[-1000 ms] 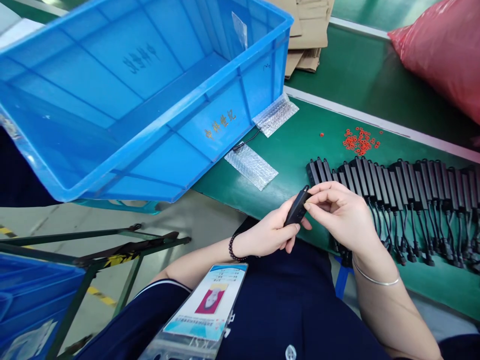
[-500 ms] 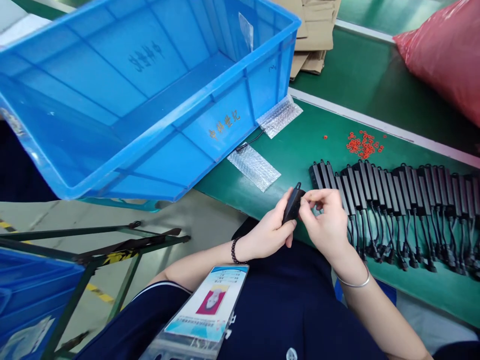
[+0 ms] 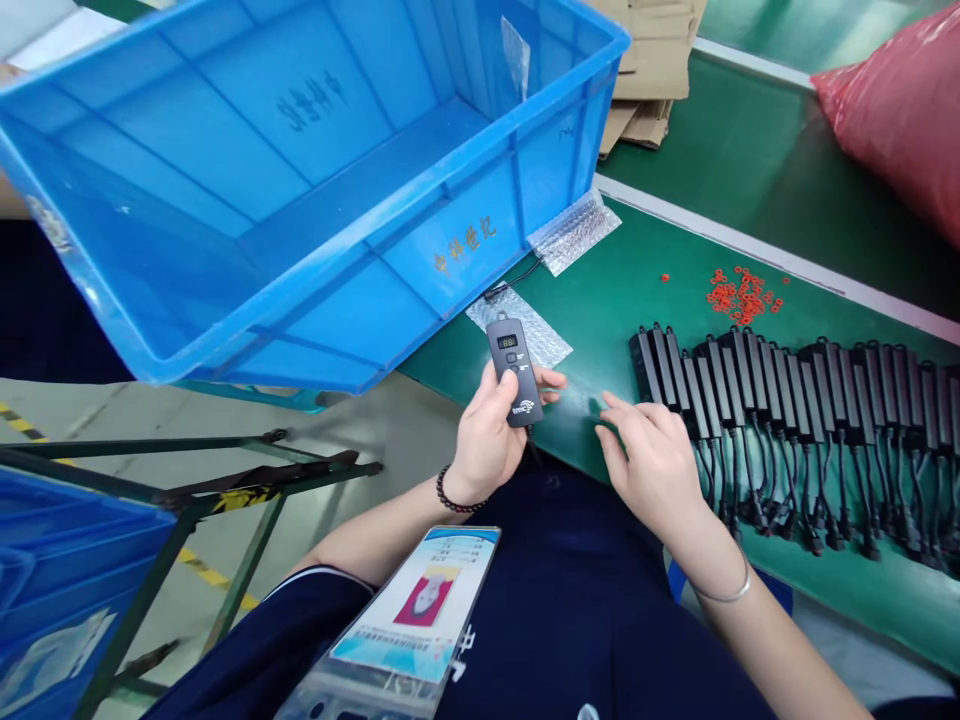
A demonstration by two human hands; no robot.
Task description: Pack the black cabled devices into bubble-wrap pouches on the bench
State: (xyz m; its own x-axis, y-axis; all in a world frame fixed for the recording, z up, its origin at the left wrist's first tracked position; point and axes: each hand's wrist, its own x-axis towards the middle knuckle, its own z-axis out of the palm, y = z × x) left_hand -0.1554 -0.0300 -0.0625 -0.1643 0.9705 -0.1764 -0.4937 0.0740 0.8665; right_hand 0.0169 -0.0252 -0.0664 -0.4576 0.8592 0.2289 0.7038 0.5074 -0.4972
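My left hand (image 3: pixel 487 432) is closed around a small black controller (image 3: pixel 515 368) with a lit display, buttons, a white logo and a hanging loop at its top. The thumb lies on its front, near a button, and a cable leaves its lower end. To the right, my right hand (image 3: pixel 651 455) is held apart from it, thumb and fingers loosely spread, with nothing visible between them. Beyond that hand, several similar black controllers (image 3: pixel 750 370) stand side by side in a row, their cables toward me. Small red rings (image 3: pixel 742 295) lie in a loose pile behind the row.
A large blue crate (image 3: pixel 420 290) stands at the left, over the edge of the green table (image 3: pixel 600 330). Bubble-wrap pieces (image 3: pixel 574 232) lie against it. Flattened cardboard (image 3: pixel 660 60) and a red bag (image 3: pixel 900 110) are at the back. A metal frame (image 3: pixel 225 470) stands lower left.
My left hand has turned the controller so its display and buttons face up, moving it left. My right hand has come away from it and its fingers have opened.
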